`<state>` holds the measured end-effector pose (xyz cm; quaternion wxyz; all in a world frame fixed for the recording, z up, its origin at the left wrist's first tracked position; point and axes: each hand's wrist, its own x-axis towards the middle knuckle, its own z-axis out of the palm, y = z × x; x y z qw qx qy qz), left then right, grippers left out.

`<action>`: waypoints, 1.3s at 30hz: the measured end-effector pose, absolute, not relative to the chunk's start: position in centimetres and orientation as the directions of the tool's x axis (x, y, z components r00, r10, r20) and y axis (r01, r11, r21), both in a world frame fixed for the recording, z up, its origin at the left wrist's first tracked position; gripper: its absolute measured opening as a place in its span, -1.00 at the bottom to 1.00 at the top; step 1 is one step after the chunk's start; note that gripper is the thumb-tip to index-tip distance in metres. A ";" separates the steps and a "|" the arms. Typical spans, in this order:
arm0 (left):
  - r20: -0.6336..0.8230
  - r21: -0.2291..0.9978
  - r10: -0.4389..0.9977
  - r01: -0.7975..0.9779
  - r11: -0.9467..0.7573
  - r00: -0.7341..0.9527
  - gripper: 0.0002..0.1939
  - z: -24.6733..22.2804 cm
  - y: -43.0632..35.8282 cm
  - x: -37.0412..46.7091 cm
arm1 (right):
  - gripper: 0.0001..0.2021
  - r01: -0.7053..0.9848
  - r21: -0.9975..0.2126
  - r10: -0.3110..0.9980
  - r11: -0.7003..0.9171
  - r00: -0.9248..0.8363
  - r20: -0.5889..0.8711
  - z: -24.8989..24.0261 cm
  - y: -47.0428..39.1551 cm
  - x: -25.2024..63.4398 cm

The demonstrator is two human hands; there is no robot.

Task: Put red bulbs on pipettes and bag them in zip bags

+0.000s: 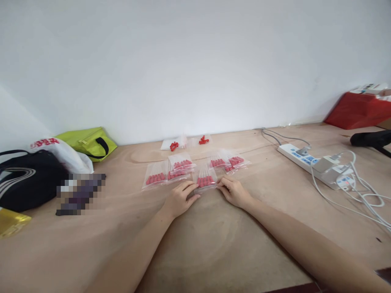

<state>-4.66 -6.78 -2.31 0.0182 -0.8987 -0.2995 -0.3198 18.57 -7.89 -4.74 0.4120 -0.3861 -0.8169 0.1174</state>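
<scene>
A small clear zip bag [207,188] with a row of red capped pieces in it lies flat on the wooden table in front of me. My left hand [181,198] is at its near left corner, thumb and fingers closed on the edge. At the near right corner my right hand [232,191] pinches the bag between thumb and fingertips. Close by on the left lie a similar filled bag [155,176] and another bag [182,162] overlapping one beneath it. To the right, more filled bags [236,162] overlap each other.
Farther back lie loose red pieces [174,146] and a second small pile [203,140] on bags. A white power strip [296,156] with cables stands right. Left are a green bag [88,140], a black bag [27,179] and a pixelated item [81,195]. A red bag [356,110] sits far right.
</scene>
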 end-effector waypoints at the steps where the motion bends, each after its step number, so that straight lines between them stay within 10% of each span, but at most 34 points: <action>1: 0.595 0.140 0.514 0.550 -0.823 0.617 -0.78 -2.3 -6.8 -5.0 | -0.88 0.534 -0.521 0.735 0.666 -0.348 0.582 -4.7 -7.9 18.5; 13: 0.678 -0.152 0.303 0.532 -0.833 0.669 -0.81 -3.2 -6.1 -4.6 | -0.95 0.524 -0.554 0.752 0.647 -0.322 0.575 -4.6 -7.9 18.5; 25: 0.620 -0.243 0.315 0.558 -0.793 0.719 -0.74 -2.3 -6.0 -4.6 | -0.76 0.723 0.002 0.545 0.690 -0.522 0.656 -4.9 -7.5 18.8; 39: 0.635 -0.204 0.301 0.530 -0.823 0.712 -0.76 -1.9 -6.3 -4.2 | -0.83 0.686 0.185 0.386 0.704 -0.588 0.711 -3.5 -6.8 14.5</action>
